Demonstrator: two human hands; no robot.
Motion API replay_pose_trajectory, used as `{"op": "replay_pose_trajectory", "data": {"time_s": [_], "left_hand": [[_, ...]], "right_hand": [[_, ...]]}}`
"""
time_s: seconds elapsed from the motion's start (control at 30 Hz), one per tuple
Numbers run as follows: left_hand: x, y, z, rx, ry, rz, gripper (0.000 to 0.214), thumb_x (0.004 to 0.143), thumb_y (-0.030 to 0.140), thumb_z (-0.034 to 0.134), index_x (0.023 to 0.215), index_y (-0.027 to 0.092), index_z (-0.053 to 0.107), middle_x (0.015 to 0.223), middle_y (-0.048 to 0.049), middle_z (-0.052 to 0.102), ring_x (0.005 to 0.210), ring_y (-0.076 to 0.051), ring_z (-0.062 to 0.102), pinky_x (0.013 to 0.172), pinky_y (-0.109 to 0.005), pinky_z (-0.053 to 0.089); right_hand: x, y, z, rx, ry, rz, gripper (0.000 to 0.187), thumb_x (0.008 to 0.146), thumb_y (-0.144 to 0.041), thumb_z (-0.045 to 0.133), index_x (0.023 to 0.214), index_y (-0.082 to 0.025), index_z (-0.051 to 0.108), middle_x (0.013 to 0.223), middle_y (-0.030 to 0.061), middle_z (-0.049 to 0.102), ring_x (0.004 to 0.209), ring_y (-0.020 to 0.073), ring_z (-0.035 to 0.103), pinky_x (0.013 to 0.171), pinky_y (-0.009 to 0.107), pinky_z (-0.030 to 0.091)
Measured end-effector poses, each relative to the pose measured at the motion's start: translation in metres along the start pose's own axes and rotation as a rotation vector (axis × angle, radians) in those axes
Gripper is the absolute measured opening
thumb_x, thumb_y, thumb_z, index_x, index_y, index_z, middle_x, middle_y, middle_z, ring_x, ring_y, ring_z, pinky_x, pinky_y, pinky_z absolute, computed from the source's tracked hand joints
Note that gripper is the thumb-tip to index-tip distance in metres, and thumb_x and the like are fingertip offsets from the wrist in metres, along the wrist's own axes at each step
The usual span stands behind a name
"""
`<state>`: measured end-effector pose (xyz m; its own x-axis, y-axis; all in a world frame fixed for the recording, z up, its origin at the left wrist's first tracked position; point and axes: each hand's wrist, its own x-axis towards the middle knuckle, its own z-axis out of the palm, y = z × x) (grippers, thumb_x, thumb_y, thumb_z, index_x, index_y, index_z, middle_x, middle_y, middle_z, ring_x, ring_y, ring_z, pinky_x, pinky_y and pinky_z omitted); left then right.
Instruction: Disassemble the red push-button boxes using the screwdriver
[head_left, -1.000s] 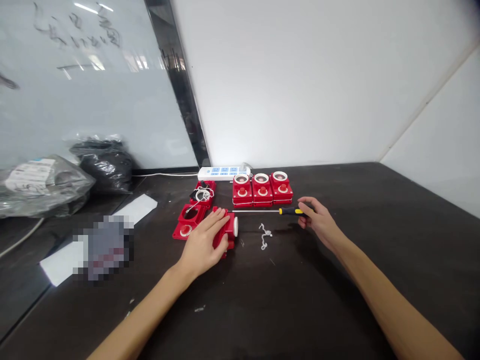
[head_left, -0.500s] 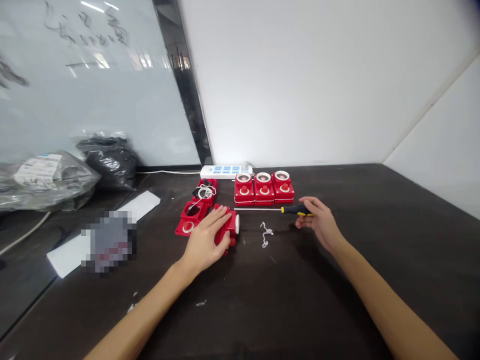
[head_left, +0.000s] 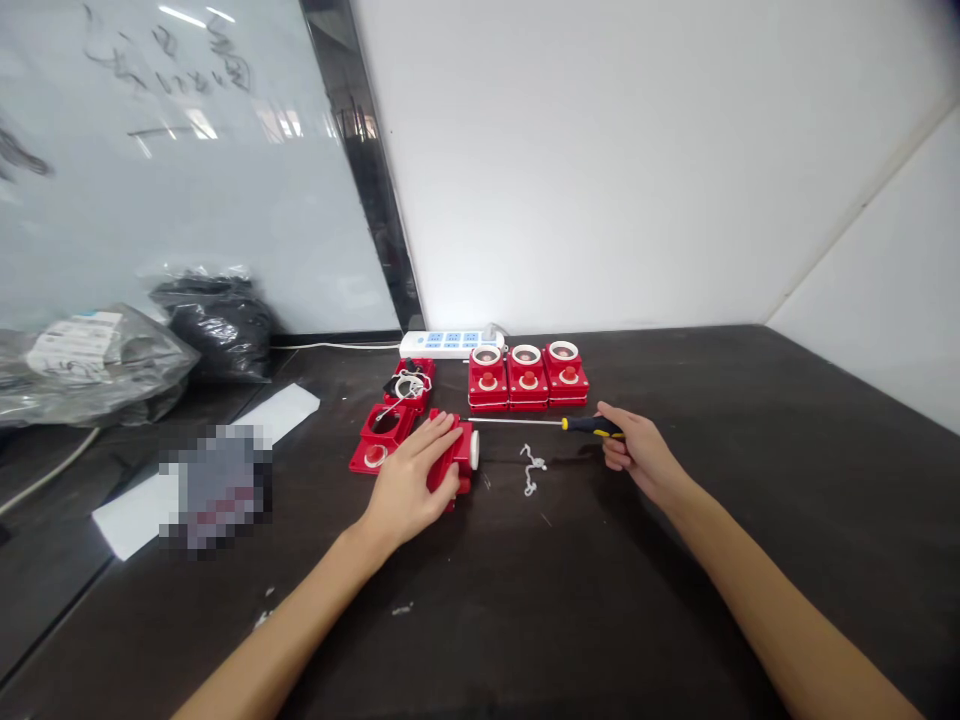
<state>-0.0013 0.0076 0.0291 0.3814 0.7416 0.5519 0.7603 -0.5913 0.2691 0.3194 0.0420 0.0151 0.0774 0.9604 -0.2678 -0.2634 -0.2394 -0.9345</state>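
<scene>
So the thing that just changed is small: the right hand [head_left: 637, 445] has shifted its fingers on the screwdriver [head_left: 565, 424]. Half a second ago they were spread looser around the handle end; now the lower ones are curled in under it. The shaft is still lined up with the red box [head_left: 466, 438], and the left hand [head_left: 412, 475] hasn't really budged. My read is it's a re-grip partway through driving a screw, so the job on this box probably isn't over. Can't see the screw itself tho, and I can't tell if the tip is properly seated.

As for where stuff is: the box sits around mid-worktop [head_left: 720, 400] left to right, nearer the back edge than the camera side. It's under the left hand, fingers draped over it and thumb along the near side, so that one's clamping it down. Its white ring [head_left: 475, 450] faces right. The right hand is well apart from the box, off to its right, grasping the handle, with the shaft bridging the gap roughly parallel to the back edge. Some white scraps [head_left: 532, 465] lie between the hands, nearer the camera than the shaft.
</scene>
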Motion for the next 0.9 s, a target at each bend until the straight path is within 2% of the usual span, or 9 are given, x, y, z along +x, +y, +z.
{"op": "replay_pose_trajectory", "data": {"time_s": [0.13,0.23,0.43,0.6,0.67,0.73,0.8,0.87,0.9], "left_hand": [[0.000,0.000,0.000,-0.003,0.001,0.002,0.040,0.088,0.028,0.053,0.125,0.015,0.064,0.135,-0.0115,0.061,0.129,-0.029,0.053,0.107,-0.050,0.048],[0.000,0.000,0.000,-0.008,-0.003,-0.008,0.041,0.088,0.028,0.053,0.125,0.017,0.064,0.135,-0.0107,0.061,0.129,-0.029,0.053,0.107,-0.051,0.047],[0.000,0.000,-0.001,-0.005,-0.004,-0.009,0.041,0.087,0.027,0.054,0.125,0.019,0.064,0.135,-0.0093,0.061,0.129,-0.029,0.054,0.106,-0.050,0.048],[-0.001,-0.002,0.000,-0.004,0.006,0.007,0.042,0.086,0.027,0.055,0.125,0.016,0.064,0.135,-0.0114,0.060,0.129,-0.030,0.054,0.107,-0.050,0.048],[-0.001,-0.002,0.000,-0.004,0.006,0.015,0.042,0.087,0.027,0.055,0.125,0.015,0.064,0.135,-0.0123,0.060,0.129,-0.030,0.053,0.106,-0.050,0.048],[-0.001,-0.003,0.000,-0.004,0.007,0.015,0.041,0.087,0.027,0.054,0.125,0.014,0.064,0.135,-0.0125,0.061,0.129,-0.030,0.054,0.106,-0.051,0.048],[0.000,-0.003,0.000,-0.005,0.004,0.007,0.041,0.087,0.027,0.054,0.125,0.016,0.064,0.135,-0.0115,0.061,0.129,-0.030,0.054,0.105,-0.052,0.049],[0.000,-0.002,0.000,-0.007,-0.002,0.003,0.041,0.087,0.027,0.054,0.126,0.018,0.064,0.135,-0.0104,0.061,0.129,-0.030,0.054,0.106,-0.052,0.048],[0.000,-0.002,0.000,-0.008,-0.005,0.003,0.041,0.087,0.027,0.055,0.126,0.018,0.064,0.135,-0.0102,0.060,0.129,-0.030,0.053,0.106,-0.052,0.048]], "right_hand": [[0.001,0.001,-0.002,-0.014,-0.001,-0.025,0.041,0.070,-0.053,0.076,0.080,-0.020,0.055,0.038,-0.0108,0.037,0.031,0.0043,0.027,0.034,0.020,0.024],[0.000,-0.001,-0.002,-0.010,-0.033,-0.047,0.039,0.071,-0.051,0.077,0.083,-0.019,0.058,0.042,-0.0084,0.042,0.034,0.0066,0.035,0.038,0.022,0.030],[0.000,-0.005,-0.007,0.055,-0.102,-0.080,0.039,0.069,-0.045,0.080,0.088,-0.020,0.058,0.056,-0.0041,0.054,0.051,0.0121,0.053,0.052,0.028,0.046],[0.000,-0.006,-0.011,0.029,-0.118,-0.137,0.040,0.068,-0.038,0.083,0.096,-0.020,0.061,0.080,0.0012,0.064,0.070,0.0166,0.067,0.074,0.033,0.055],[-0.001,-0.007,-0.010,0.007,-0.122,-0.137,0.039,0.067,-0.037,0.083,0.094,-0.020,0.062,0.080,0.0019,0.065,0.071,0.0180,0.068,0.073,0.033,0.056],[-0.002,-0.008,-0.009,-0.042,-0.101,-0.108,0.037,0.070,-0.045,0.077,0.091,-0.019,0.062,0.065,0.0001,0.061,0.053,0.0151,0.062,0.053,0.028,0.052],[-0.004,-0.009,-0.007,-0.106,-0.057,-0.067,0.040,0.076,-0.056,0.068,0.086,-0.018,0.061,0.045,-0.0057,0.046,0.033,0.0083,0.040,0.034,0.022,0.032],[-0.005,-0.011,-0.006,-0.146,-0.019,-0.049,0.044,0.077,-0.061,0.066,0.082,-0.018,0.061,0.040,-0.0113,0.028,0.030,0.0038,0.021,0.031,0.019,0.014],[-0.006,-0.012,-0.005,-0.150,-0.009,-0.054,0.043,0.075,-0.059,0.069,0.083,-0.018,0.061,0.041,-0.0126,0.025,0.032,0.0031,0.018,0.033,0.018,0.012]]}}
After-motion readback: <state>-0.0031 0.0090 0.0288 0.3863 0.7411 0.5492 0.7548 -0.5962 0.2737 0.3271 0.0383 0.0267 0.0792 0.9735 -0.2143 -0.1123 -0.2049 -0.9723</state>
